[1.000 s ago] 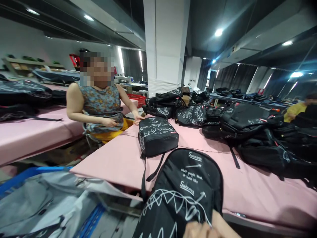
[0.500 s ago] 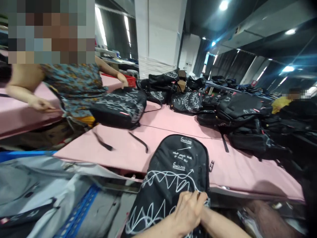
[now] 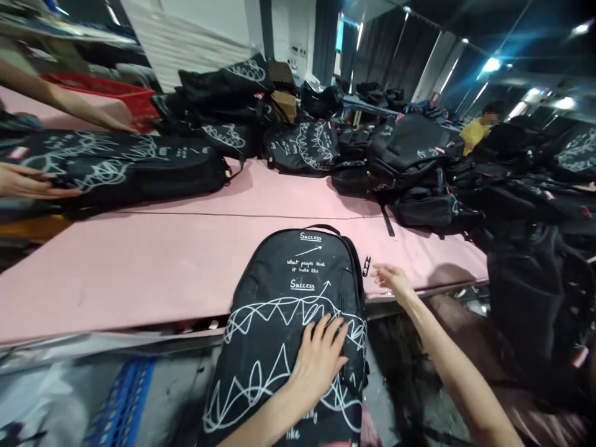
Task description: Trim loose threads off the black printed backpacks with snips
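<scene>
A black backpack (image 3: 288, 292) with white scribble print and the word "Success" leans over the near edge of the pink table (image 3: 153, 261). My left hand (image 3: 319, 357) lies flat on its front, fingers spread, holding nothing. My right hand (image 3: 391, 278) reaches out to the right of the backpack, fingers apart, just short of a small black clip-like thing (image 3: 366, 266) on the table edge. It touches nothing that I can see.
A co-worker's two hands (image 3: 28, 180) hold another printed backpack (image 3: 116, 164) at the far left. Several black backpacks (image 3: 410, 161) are heaped along the back and right. A red basket (image 3: 112, 90) stands at the back left; a blue crate (image 3: 121, 403) sits below.
The view has dropped and swung right. My left hand has spread flat on the backpack, and my right hand has come away towards the small clip. The co-worker has pulled the other backpack left.
</scene>
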Tool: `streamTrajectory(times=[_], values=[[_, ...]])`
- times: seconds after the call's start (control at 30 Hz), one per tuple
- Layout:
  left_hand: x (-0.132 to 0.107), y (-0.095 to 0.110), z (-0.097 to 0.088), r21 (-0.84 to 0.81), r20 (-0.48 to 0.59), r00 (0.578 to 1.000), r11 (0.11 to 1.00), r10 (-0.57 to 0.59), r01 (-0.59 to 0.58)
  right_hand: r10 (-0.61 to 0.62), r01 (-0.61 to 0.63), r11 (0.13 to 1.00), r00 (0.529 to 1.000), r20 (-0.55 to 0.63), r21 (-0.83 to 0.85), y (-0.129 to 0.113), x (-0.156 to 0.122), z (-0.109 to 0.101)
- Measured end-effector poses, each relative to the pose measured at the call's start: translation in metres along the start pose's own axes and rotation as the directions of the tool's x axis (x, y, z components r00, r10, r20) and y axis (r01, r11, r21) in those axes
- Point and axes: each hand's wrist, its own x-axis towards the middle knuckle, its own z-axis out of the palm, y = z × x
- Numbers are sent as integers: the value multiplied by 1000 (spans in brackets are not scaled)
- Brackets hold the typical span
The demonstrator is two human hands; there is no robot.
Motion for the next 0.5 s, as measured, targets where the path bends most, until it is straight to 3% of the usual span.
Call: streamTrajectory(times=[0.07,0.13,0.2,0.27,0.3,0.37,0.4,0.43,0.47,0.5], values=[[3,10,7,-42,90,993,996,78,-75,87,-93,995,991,-105,-48,14,23,-2],[2,17,0,-171,183,973,979,140,-108,135,-149,985,979,-150,-85,25,44,12],[0,15,-19,-380,293,935,922,199,-78,168,-189,976,970,-174,-112,34,59,33],[-2,-1,-44,-558,369,910,828,192,51,184,-206,973,966,-183,-107,40,69,50],[-2,-15,-56,-596,381,916,791,125,140,188,-206,974,966,-180,-90,43,73,54],[5,-55,-76,-534,245,944,782,-219,320,193,-199,980,969,-155,-24,48,78,54],[11,-79,-82,-455,99,880,765,-464,455,194,-192,981,972,-134,25,50,80,51],[18,-102,-85,-395,-45,758,708,-651,585,193,-184,979,975,-111,82,52,80,45],[26,-125,-87,-356,-151,632,638,-760,682,188,-174,974,978,-89,146,55,78,38],[35,-144,-86,-370,-155,577,588,-802,719,180,-162,964,981,-69,213,57,74,31]])
